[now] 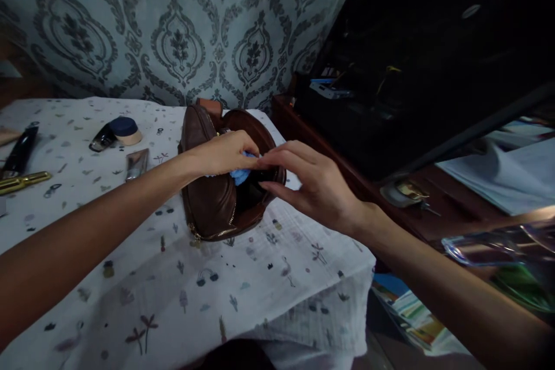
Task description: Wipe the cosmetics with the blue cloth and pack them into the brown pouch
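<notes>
A brown leather bag (208, 205) with a gold zipper lies unzipped on the patterned white cloth. My left hand (223, 153) reaches into its opening from the left, fingers bent down around a soft-looking blue thing (240, 177). That blue thing is partly hidden by the fingers, and its kind does not show. From the right, my right hand (314, 185) comes over the bag's rim. Its fingertips are close to those of my left hand, with a gap between thumb and forefinger. I see nothing in that gap. The bag's dark inside is mostly in shadow.
Left of the bag lie a grey tube (137, 164), a jar with a dark blue lid (124, 129), a small dark bottle (103, 137) and a gold pen-like stick (23, 182). A large black screen (416, 69) leans over a reddish-brown surface at right, near papers (511, 173).
</notes>
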`<action>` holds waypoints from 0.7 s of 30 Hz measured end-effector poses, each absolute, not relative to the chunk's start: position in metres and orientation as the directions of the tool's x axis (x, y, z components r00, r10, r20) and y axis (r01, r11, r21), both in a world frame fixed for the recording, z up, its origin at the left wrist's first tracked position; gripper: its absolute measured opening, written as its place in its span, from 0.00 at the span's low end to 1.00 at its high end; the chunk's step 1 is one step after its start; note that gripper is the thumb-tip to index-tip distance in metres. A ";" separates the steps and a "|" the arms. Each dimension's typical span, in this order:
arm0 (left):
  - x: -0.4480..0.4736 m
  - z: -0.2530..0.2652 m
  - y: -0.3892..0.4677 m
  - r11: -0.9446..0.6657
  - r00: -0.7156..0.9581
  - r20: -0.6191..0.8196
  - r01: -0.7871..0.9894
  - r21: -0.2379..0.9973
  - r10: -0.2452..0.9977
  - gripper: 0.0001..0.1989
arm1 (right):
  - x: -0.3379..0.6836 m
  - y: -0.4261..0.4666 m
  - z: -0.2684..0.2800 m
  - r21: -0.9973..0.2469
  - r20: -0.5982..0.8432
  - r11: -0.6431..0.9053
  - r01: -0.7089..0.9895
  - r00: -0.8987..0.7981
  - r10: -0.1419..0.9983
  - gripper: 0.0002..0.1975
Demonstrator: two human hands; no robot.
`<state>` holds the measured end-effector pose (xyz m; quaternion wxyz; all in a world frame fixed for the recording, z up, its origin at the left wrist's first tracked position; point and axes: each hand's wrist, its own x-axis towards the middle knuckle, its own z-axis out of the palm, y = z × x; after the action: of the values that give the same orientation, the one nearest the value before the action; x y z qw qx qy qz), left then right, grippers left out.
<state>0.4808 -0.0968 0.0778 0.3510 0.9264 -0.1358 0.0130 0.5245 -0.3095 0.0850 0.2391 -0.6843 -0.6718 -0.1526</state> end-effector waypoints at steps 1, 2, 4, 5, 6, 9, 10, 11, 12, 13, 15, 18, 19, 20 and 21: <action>0.480 0.078 -0.096 -0.713 0.961 0.119 -0.265 0.649 -0.249 0.17 | 0.525 -0.306 0.084 -0.075 0.503 -0.028 0.997 0.062 0.862 0.10; 0.479 0.080 -0.095 -0.711 0.958 0.115 -0.272 0.649 -0.261 0.16 | 0.525 -0.303 0.082 -0.024 0.467 -0.087 0.996 0.088 0.880 0.12; 0.476 0.084 -0.092 -0.709 0.949 0.104 -0.292 0.642 -0.297 0.13 | 0.523 -0.298 0.080 0.065 0.395 -0.189 0.980 0.149 0.907 0.15; 0.475 0.086 -0.091 -0.707 0.945 0.103 -0.301 0.640 -0.309 0.12 | 0.521 -0.296 0.080 0.096 0.371 -0.221 0.971 0.171 0.913 0.17; 0.473 0.089 -0.089 -0.703 0.945 0.110 -0.303 0.643 -0.308 0.11 | 0.520 -0.295 0.080 0.113 0.355 -0.240 0.964 0.186 0.916 0.18; 0.469 0.095 -0.088 -0.710 0.959 0.188 -0.283 0.645 -0.211 0.08 | 0.518 -0.292 0.083 0.135 0.341 -0.279 0.951 0.220 0.914 0.18; 0.469 0.096 -0.088 -0.727 0.960 0.215 -0.276 0.629 -0.179 0.09 | 0.518 -0.292 0.084 0.148 0.332 -0.288 0.946 0.227 0.916 0.16; 0.470 0.095 -0.089 -0.753 0.960 0.228 -0.272 0.599 -0.165 0.11 | 0.518 -0.291 0.085 0.169 0.317 -0.289 0.942 0.225 0.921 0.13; 0.471 0.095 -0.090 -0.784 0.960 0.224 -0.268 0.559 -0.169 0.12 | 0.519 -0.291 0.086 0.194 0.299 -0.284 0.939 0.219 0.929 0.11; 0.473 0.094 -0.091 -0.815 0.961 0.202 -0.267 0.515 -0.187 0.11 | 0.519 -0.290 0.087 0.218 0.280 -0.275 0.936 0.209 0.937 0.10; 0.477 0.091 -0.094 -0.853 0.965 0.138 -0.263 0.450 -0.225 0.08 | 0.520 -0.290 0.089 0.248 0.249 -0.253 0.935 0.191 0.949 0.09; 0.480 0.089 -0.097 -0.867 0.968 0.116 -0.250 0.430 -0.222 0.06 | 0.521 -0.289 0.090 0.257 0.227 -0.240 0.936 0.182 0.957 0.11; 0.481 0.089 -0.099 -0.866 0.969 0.127 -0.246 0.436 -0.211 0.05 | 0.521 -0.289 0.091 0.260 0.221 -0.234 0.937 0.178 0.959 0.12; 0.481 0.088 -0.100 -0.865 0.969 0.141 -0.243 0.439 -0.201 0.05 | 0.521 -0.289 0.091 0.266 0.215 -0.228 0.937 0.172 0.961 0.13; 0.480 0.087 -0.102 -0.866 0.969 0.158 -0.242 0.437 -0.191 0.05 | 0.522 -0.288 0.091 0.275 0.211 -0.221 0.936 0.165 0.963 0.13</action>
<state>0.4802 -0.1021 0.0873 0.2332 0.9644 -0.1123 0.0548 0.5217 -0.2883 0.0912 -0.0402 -0.7622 -0.6229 -0.1714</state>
